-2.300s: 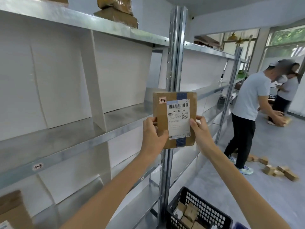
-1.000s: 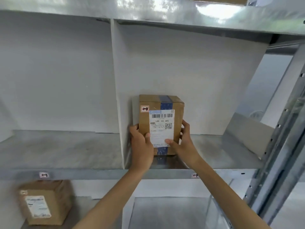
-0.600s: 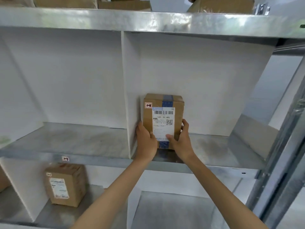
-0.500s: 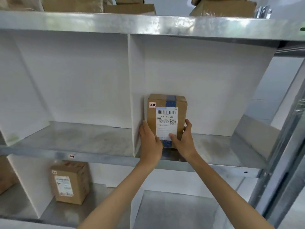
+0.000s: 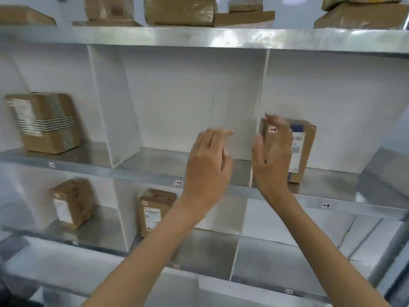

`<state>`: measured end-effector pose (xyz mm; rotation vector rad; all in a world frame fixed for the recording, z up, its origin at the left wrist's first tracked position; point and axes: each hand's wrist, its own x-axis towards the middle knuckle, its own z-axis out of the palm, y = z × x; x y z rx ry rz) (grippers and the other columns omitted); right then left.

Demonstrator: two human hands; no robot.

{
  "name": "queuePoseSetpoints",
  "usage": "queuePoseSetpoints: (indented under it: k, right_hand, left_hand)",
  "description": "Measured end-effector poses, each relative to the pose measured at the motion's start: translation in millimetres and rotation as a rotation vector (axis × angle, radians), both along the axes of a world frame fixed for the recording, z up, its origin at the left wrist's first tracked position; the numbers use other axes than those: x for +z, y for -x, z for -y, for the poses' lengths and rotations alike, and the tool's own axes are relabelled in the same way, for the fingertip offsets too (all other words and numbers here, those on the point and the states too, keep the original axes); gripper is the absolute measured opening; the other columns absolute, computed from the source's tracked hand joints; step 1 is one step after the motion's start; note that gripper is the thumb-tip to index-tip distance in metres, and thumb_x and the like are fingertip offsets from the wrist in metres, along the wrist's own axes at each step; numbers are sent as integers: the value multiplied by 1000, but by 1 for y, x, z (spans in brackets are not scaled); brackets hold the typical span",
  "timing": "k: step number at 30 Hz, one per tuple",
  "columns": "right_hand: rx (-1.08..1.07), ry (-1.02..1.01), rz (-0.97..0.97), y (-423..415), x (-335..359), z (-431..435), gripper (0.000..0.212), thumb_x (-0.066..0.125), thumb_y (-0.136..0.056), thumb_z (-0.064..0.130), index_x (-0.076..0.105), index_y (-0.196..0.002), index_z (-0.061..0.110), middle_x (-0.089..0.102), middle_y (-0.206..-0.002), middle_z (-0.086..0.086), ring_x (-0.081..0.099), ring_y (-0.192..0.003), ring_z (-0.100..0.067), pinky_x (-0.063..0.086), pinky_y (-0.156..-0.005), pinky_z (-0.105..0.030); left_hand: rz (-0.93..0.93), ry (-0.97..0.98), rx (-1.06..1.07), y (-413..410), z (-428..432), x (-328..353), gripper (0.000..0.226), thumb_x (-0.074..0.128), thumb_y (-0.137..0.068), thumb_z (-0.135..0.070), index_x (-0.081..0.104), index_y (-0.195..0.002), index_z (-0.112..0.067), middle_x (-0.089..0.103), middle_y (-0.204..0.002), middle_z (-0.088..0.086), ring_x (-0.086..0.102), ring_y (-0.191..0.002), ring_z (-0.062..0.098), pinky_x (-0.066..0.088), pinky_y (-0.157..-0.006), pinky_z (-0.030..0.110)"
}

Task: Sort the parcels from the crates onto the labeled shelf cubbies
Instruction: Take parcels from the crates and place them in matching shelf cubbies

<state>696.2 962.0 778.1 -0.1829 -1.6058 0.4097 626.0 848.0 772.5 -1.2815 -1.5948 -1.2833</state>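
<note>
The brown parcel (image 5: 306, 149) stands up tall in the right cubby (image 5: 332, 107), on the middle shelf (image 5: 336, 185). It sits at the left side of that cubby, just beside the white wall (image 5: 263, 91) that splits the cubbies. It is near the front edge of the shelf. Its white label faces out, most likely so it can be read from the front. A small tag (image 5: 326, 205) is stuck on the shelf's front edge under this cubby. It is too small to read, but it probably tells which parcels go here.

The right hand (image 5: 272, 156) is up in front of the parcel's left side. Its fingers are loose and spread wide, not curled round the box. I cannot tell if it touches the box. The left hand (image 5: 208, 167) is in the air in front of the next cubby to the left. Its fingers are mostly straight and it holds nothing. So the parcel looks to be in its place, and both hands are free for another one.

A parcel with striped tape (image 5: 44, 122) stands at the left end of the same shelf. Two smaller parcels (image 5: 73, 202) (image 5: 157, 211) stand on the shelf below. More boxes (image 5: 179, 11) lie on the top shelf. The shelves are shiny grey metal. The cubby backs and walls are white board. The picture is a bit blurry.
</note>
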Motion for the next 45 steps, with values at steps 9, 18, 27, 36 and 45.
queuePoseSetpoints:
  k: [9, 18, 27, 36, 45]
  right_hand:
    - [548, -31, 303, 158, -46, 233, 26, 43, -93, 20, 53, -115, 13, 58, -103, 4, 53, -99, -13, 40, -90, -25]
    - [1017, -33, 772, 282, -144, 417, 14, 48, -96, 13, 61, -101, 14, 62, -95, 5, 51, -88, -2, 39, -80, -19]
    - [1210, 88, 1150, 432, -256, 533, 18, 46, -96, 13, 63, -90, 16, 67, -87, -1, 62, -86, -18, 45, -79, -26]
    - [1100, 220, 1437, 591, -335, 603, 16, 48, -93, 13, 63, -90, 19, 69, -89, -5, 61, -90, -19, 46, -82, -33]
    - [906, 369, 1627, 701, -422, 685, 16, 47, -96, 17, 61, -98, 12, 66, -93, -7, 61, -87, -22, 43, -64, -26]
  left_hand:
    - [358, 59, 491, 137, 284, -49, 24, 48, -88, -5, 53, -109, -17, 56, -103, -4, 51, -103, 13, 40, -85, 21]
    - [783, 186, 872, 187, 508, -160, 15, 44, -92, -11, 53, -98, -22, 57, -92, -4, 55, -90, 15, 47, -77, 32]
    - [1116, 211, 1105, 269, 635, -247, 11, 44, -96, -17, 50, -97, -26, 63, -89, 2, 60, -73, 18, 50, -67, 38]
    - [1377, 118, 1129, 393, 701, -306, 14, 45, -96, -15, 55, -103, -21, 65, -91, 0, 61, -80, 15, 49, -70, 32]
    - [1564, 195, 961, 538, 774, -376, 16, 41, -96, -12, 54, -99, -22, 65, -89, 3, 61, -73, 21, 49, -65, 36]
